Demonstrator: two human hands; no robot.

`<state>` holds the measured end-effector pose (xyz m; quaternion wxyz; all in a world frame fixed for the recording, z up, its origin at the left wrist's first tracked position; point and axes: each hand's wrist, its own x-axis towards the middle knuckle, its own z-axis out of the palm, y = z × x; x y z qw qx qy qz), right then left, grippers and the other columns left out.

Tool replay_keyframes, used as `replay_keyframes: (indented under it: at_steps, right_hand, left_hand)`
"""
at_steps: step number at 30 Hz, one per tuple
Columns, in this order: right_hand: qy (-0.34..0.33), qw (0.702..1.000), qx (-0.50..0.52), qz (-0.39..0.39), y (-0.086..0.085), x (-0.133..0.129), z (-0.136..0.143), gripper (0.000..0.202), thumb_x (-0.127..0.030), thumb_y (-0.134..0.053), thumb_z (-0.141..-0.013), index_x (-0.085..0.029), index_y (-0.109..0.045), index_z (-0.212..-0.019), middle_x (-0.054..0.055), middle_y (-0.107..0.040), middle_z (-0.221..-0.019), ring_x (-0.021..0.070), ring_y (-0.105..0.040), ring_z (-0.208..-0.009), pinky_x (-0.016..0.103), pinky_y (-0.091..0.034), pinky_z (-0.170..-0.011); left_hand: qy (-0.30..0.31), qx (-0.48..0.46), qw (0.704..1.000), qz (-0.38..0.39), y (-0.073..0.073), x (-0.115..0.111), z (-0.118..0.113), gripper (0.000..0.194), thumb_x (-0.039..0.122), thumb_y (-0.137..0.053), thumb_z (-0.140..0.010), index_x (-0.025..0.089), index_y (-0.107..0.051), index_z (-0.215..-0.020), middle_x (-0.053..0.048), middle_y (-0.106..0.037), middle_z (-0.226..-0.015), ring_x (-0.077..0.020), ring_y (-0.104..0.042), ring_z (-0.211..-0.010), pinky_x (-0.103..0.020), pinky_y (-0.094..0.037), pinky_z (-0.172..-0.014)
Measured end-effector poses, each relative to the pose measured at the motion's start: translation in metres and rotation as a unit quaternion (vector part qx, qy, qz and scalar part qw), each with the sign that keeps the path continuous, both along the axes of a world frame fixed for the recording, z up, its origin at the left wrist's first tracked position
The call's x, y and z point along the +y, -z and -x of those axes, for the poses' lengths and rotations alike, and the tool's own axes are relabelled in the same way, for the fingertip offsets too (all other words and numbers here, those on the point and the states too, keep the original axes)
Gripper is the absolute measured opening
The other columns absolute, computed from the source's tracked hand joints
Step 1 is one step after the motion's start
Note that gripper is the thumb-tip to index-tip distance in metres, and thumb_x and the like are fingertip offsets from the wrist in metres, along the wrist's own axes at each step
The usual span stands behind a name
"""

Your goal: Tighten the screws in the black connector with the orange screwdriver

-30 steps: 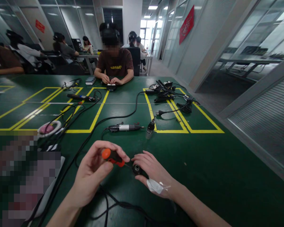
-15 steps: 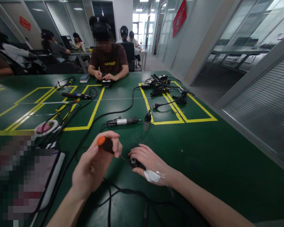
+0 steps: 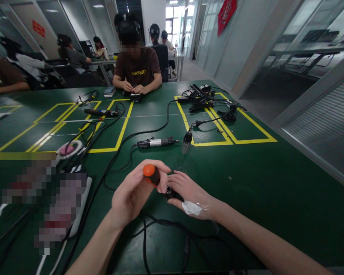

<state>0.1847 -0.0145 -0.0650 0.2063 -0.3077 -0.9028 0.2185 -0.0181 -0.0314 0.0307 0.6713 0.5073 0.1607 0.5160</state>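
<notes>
My left hand (image 3: 132,193) is closed round the handle of a screwdriver (image 3: 151,174) with a black grip and an orange end. Its shaft is hidden behind my fingers, close to the right hand. My right hand (image 3: 189,190), with a white patch taped near the wrist, grips a black cylindrical tool body (image 3: 169,192) whose round metal end faces me. Most of that body is covered by the hand. Beyond both hands lies a silver-and-black electric screwdriver (image 3: 157,143). Beside its tip stands a black conical nose piece (image 3: 187,138) with a clear lower part.
Black cables (image 3: 166,221) cross the green table (image 3: 246,198) below my wrists. At left are a roll of tape (image 3: 78,147) and a blurred phone-like slab (image 3: 64,206). Tangled black tools (image 3: 200,95) lie far right. A co-worker (image 3: 137,65) sits opposite, hands on a small black object.
My left hand has brought the screwdriver closer to the right hand, and its shaft has gone out of sight. The right hand keeps its grip on the black tool body. The view has shifted slightly.
</notes>
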Motion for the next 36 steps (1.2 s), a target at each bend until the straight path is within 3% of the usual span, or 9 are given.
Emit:
replay_keyframes:
  at_steps: [3, 7, 12, 17, 20, 23, 26, 31, 36]
  right_hand:
    - [0.001, 1.000, -0.002, -0.006, 0.000, 0.000, 0.000, 0.031, -0.031, -0.065, -0.098, -0.015, -0.062, -0.125, 0.016, -0.069, -0.130, 0.0284, -0.060, -0.130, 0.056, -0.037, -0.120]
    - [0.000, 1.000, 0.002, -0.006, -0.001, 0.000, 0.000, 0.027, -0.032, -0.063, -0.099, -0.018, -0.063, -0.122, 0.014, -0.071, -0.125, 0.0284, -0.061, -0.127, 0.057, -0.037, -0.120]
    - [-0.001, 1.000, -0.001, -0.011, -0.001, 0.000, 0.000, 0.027, -0.031, -0.065, -0.099, -0.017, -0.063, -0.121, 0.014, -0.071, -0.122, 0.0277, -0.061, -0.126, 0.056, -0.039, -0.118]
    - [0.002, 1.000, -0.012, -0.009, -0.001, 0.000, 0.000, 0.034, -0.031, -0.066, -0.097, -0.018, -0.062, -0.128, 0.015, -0.068, -0.133, 0.0285, -0.058, -0.131, 0.054, -0.038, -0.119]
    - [0.003, 1.000, -0.005, -0.006, -0.001, 0.000, 0.001, 0.030, -0.030, -0.065, -0.097, -0.018, -0.063, -0.124, 0.014, -0.069, -0.130, 0.0289, -0.059, -0.130, 0.055, -0.037, -0.120]
    - [-0.004, 1.000, 0.003, -0.006, -0.001, 0.001, 0.000, 0.025, -0.030, -0.063, -0.098, -0.018, -0.063, -0.121, 0.014, -0.072, -0.123, 0.0287, -0.061, -0.127, 0.057, -0.038, -0.119]
    - [-0.006, 1.000, 0.002, -0.003, -0.001, 0.001, -0.001, 0.027, -0.029, -0.063, -0.098, -0.019, -0.062, -0.124, 0.014, -0.071, -0.125, 0.0289, -0.061, -0.127, 0.058, -0.038, -0.119]
    - [-0.008, 1.000, 0.002, -0.009, -0.002, 0.001, -0.002, 0.031, -0.029, -0.063, -0.099, -0.019, -0.061, -0.127, 0.016, -0.069, -0.132, 0.0293, -0.060, -0.131, 0.057, -0.038, -0.119]
    - [-0.009, 1.000, 0.003, -0.013, -0.001, 0.001, -0.002, 0.028, -0.029, -0.063, -0.098, -0.018, -0.062, -0.124, 0.015, -0.071, -0.126, 0.0288, -0.061, -0.127, 0.057, -0.039, -0.119]
  left_hand:
    - [0.003, 0.008, 1.000, -0.025, 0.003, 0.001, -0.001, 0.020, 0.034, -0.059, -0.099, 0.020, -0.060, -0.114, -0.006, -0.067, -0.094, -0.0173, -0.061, -0.088, -0.033, -0.046, -0.084]
    - [0.019, -0.002, 0.999, -0.035, 0.004, 0.001, -0.004, 0.023, 0.024, -0.065, -0.097, 0.028, -0.047, -0.110, 0.001, -0.066, -0.090, -0.0105, -0.056, -0.073, -0.025, -0.042, -0.070]
    - [0.029, 0.003, 0.999, 0.016, -0.002, 0.000, -0.006, 0.045, 0.052, -0.057, -0.097, 0.013, -0.064, -0.118, -0.003, -0.058, -0.081, -0.0144, -0.050, -0.074, -0.029, -0.041, -0.072]
    - [-0.004, 0.013, 1.000, 0.004, 0.004, 0.001, -0.007, 0.021, 0.034, -0.064, -0.098, 0.021, -0.060, -0.113, -0.004, -0.064, -0.093, -0.0171, -0.059, -0.088, -0.032, -0.046, -0.082]
    - [0.013, 0.002, 1.000, -0.016, 0.006, 0.002, -0.007, 0.023, 0.026, -0.066, -0.096, 0.027, -0.048, -0.111, -0.001, -0.065, -0.091, -0.0132, -0.059, -0.076, -0.027, -0.044, -0.072]
    - [0.015, -0.006, 1.000, -0.008, 0.002, 0.003, -0.008, 0.028, 0.039, -0.067, -0.094, 0.023, -0.054, -0.113, 0.000, -0.059, -0.079, -0.0120, -0.048, -0.068, -0.026, -0.037, -0.064]
    - [0.013, 0.005, 0.999, 0.029, -0.001, 0.003, -0.008, 0.048, 0.054, -0.052, -0.098, 0.011, -0.064, -0.117, -0.004, -0.055, -0.078, -0.0152, -0.046, -0.071, -0.031, -0.039, -0.069]
    - [-0.011, -0.005, 1.000, 0.020, 0.005, 0.006, -0.011, 0.023, 0.038, -0.064, -0.097, 0.021, -0.058, -0.111, -0.003, -0.060, -0.088, -0.0154, -0.055, -0.079, -0.031, -0.043, -0.076]
    - [0.001, -0.010, 1.000, -0.001, 0.004, 0.007, -0.012, 0.026, 0.038, -0.068, -0.094, 0.024, -0.052, -0.108, 0.003, -0.056, -0.075, -0.0117, -0.046, -0.065, -0.026, -0.036, -0.065]
